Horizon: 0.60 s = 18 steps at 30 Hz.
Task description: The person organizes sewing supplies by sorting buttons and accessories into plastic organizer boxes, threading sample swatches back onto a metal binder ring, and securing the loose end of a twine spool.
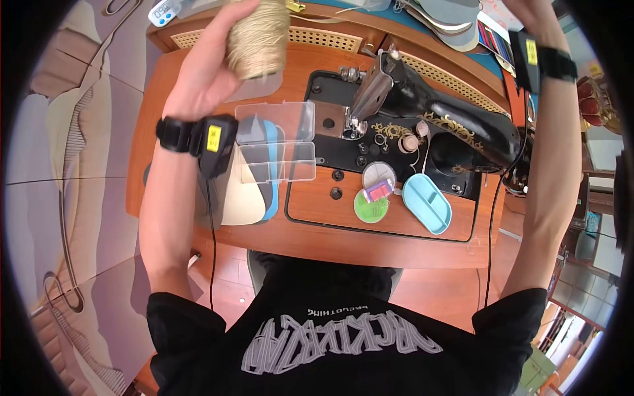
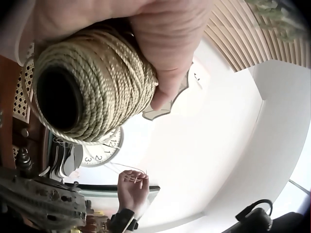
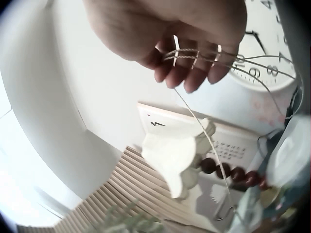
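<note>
We have the left hand (image 1: 205, 76) wrapped around the spool (image 1: 257, 41), the grip about as wide as the spool's body and the thumb pressed along its side. Our right hand (image 3: 170, 29) has its fingers curled closely around strands of cord (image 3: 197, 116), which cross the fingers in several lines and trail away in loose loops.

The spool is held up to the left of our landmark, the sewing machine (image 1: 429, 112). It is thickly wound with pale beige twisted cord in slanting, overlapping turns, and the left wrist view shows a dark, hollow core at its end.

Both our forearms reach forward, a black band at each wrist: the left one runs up on the left side of the sewing machine, the right one past its right end. In the head view the right hand is partly cut off at the top edge.

Left of the sewing machine we see a clear plastic box (image 1: 297, 162) lying open, and just in front of the machine a light blue tray (image 1: 422, 198).
</note>
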Motion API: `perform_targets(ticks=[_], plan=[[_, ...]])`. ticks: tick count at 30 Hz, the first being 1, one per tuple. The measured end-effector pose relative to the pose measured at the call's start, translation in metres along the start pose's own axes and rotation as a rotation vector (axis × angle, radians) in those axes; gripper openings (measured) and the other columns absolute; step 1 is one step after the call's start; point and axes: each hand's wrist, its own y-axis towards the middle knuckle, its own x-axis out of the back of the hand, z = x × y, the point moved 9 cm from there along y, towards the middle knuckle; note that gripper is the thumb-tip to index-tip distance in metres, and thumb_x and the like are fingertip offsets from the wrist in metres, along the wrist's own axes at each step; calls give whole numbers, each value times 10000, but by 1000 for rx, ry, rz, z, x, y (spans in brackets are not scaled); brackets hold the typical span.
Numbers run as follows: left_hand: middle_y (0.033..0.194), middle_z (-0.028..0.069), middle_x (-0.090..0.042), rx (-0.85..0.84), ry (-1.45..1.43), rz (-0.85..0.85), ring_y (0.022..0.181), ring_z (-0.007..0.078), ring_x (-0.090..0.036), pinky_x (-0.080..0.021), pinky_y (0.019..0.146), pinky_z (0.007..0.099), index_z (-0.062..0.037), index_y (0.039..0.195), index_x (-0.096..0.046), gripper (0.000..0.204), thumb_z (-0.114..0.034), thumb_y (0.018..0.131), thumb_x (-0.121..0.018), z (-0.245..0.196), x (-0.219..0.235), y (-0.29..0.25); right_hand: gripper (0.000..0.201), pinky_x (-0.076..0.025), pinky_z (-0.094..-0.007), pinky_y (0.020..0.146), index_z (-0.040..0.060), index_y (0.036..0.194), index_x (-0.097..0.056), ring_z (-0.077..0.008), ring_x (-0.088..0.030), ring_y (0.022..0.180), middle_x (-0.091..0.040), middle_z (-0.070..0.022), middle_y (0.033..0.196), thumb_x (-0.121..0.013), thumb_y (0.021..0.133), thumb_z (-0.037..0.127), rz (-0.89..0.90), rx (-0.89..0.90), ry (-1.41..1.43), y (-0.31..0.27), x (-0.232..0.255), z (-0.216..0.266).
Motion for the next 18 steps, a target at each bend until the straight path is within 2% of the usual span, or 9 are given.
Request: perform_targets(ticks=[1,2,3,7,10,13,14,17,18], plan=[[1255,161,-661,2,-2,0,1154,241,-677,-592,984,410,-2,1409,-515,520,-311,1015,-658,3,-3,10,195,-526,-288,853,108,959,-646,-132,-610,837,-640,1,872,-603,1053,273,163,-472,511,76,103,-84],[1247,140,-668,-57,175,12,1141,213,-678,-588,971,387,-4,1407,-519,537,-304,997,-690,2,-7,22,195,-526,-288,853,108,959,-646,-132,-610,837,-640,1,872,-603,1053,273,163,-473,510,32,53,-65],[1238,118,-675,-116,352,25,1129,185,-680,-585,958,363,-7,1406,-522,555,-298,978,-722,0,-12,33,223,-525,-284,840,78,996,-677,-120,-623,849,-674,-7,903,-600,1056,278,175,-231,-416,-17,8,-39],[1044,81,-729,-309,572,70,964,154,-702,-573,866,320,-16,1233,-603,459,-132,849,-827,-12,-59,44,278,-511,-255,829,46,1057,-727,-92,-628,874,-711,-10,949,-612,1058,299,316,-239,-875,-47,-24,-55],[1120,68,-712,-289,671,135,1020,159,-686,-561,925,333,-15,1268,-568,552,-111,811,-864,-4,-70,52,281,-502,-254,754,34,1048,-750,-73,-594,802,-688,31,846,-624,1061,284,766,-227,-988,-72,-68,-64],[1106,78,-713,-346,795,162,1019,162,-683,-559,930,341,-15,1249,-577,576,-130,779,-890,2,-70,56,276,-487,-238,727,42,1062,-746,-55,-563,776,-673,37,836,-625,1064,289,760,-86,-651,-77,-96,-38],[1103,82,-713,-374,874,185,1021,165,-682,-558,933,345,-16,1247,-578,595,-135,761,-900,5,-70,57,266,-474,-216,722,47,1070,-742,-40,-547,785,-671,31,860,-624,1065,286,689,-209,-547,-73,-94,-39],[1104,83,-718,-348,954,142,1018,178,-685,-556,939,353,-23,1240,-590,617,-135,724,-908,13,-61,60,255,-472,-203,692,43,1069,-735,-37,-534,747,-664,29,855,-620,1066,271,455,51,-539,-49,-89,-35],[1104,83,-718,-350,953,142,1018,178,-685,-556,939,353,-23,1240,-590,617,-135,724,-908,13,-61,60,257,-483,-213,658,20,1051,-732,-51,-546,699,-656,30,808,-622,1062,251,437,-13,-541,-40,-86,-41]])
